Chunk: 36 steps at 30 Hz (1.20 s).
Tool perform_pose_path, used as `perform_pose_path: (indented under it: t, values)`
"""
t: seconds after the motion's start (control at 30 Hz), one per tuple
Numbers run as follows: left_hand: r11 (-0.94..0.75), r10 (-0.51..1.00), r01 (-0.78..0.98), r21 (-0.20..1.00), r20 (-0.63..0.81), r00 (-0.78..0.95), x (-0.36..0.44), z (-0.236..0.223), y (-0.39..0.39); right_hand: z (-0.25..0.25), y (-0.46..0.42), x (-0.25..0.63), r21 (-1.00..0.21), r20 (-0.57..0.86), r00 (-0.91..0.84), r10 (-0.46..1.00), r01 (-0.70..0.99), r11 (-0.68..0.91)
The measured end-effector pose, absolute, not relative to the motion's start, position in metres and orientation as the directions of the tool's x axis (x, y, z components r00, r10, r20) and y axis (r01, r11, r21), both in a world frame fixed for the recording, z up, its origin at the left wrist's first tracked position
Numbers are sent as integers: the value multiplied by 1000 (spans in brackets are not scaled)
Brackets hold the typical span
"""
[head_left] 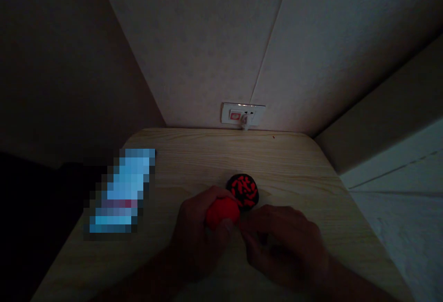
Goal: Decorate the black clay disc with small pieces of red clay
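My left hand (200, 232) is wrapped around a red ball of what looks like modelling clay (221, 212), with the thumb pressed on its near side. Close against the ball's right edge, my right hand (287, 237) has its thumb and forefinger pinched together; a trace of red shows at the fingertips, too dim to make out. Just beyond both hands lies a round black disc (246, 202) dotted with several small red pieces. Part of its near left edge is hidden by the ball.
A pale wooden tabletop (194, 159) with rounded far corners stands against the wall. On its left lies a lit, pixelated phone-like screen (124, 186). A wall socket (226, 113) with a plug (246, 121) sits just above the far edge. A tiny red speck (273, 137) lies near that edge.
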<state>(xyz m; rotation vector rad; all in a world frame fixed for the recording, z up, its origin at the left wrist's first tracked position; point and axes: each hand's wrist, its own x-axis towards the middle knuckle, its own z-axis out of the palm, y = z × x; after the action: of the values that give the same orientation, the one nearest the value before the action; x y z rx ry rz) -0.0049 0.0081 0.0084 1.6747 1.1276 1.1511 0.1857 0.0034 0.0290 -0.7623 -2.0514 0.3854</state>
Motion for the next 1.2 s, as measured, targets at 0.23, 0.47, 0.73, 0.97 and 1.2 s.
perform_pose_path:
  t: [0.23, 0.47, 0.73, 0.97, 1.2]
  values:
    - [-169, 984, 238, 957, 148, 104, -3, 7, 11, 43, -1, 186, -474, 694, -380, 611, 398, 786]
    - [-211, 974, 242, 947, 183, 133, -4, 8, 10, 37, 4, 192, -624, 679, -156, 717, 393, 676]
    - [-153, 987, 229, 961, 138, 80, -5, 9, 14, 17, 25, 202, -814, 515, 39, 856, 335, 474]
    - [-133, 990, 199, 971, 122, 70, -4, 8, 15, 24, 28, 200, -853, 469, 79, 880, 300, 427]
    - [-154, 987, 210, 965, 141, 75, -5, 7, 15, 18, 28, 198, -954, 295, 131, 947, 94, 284]
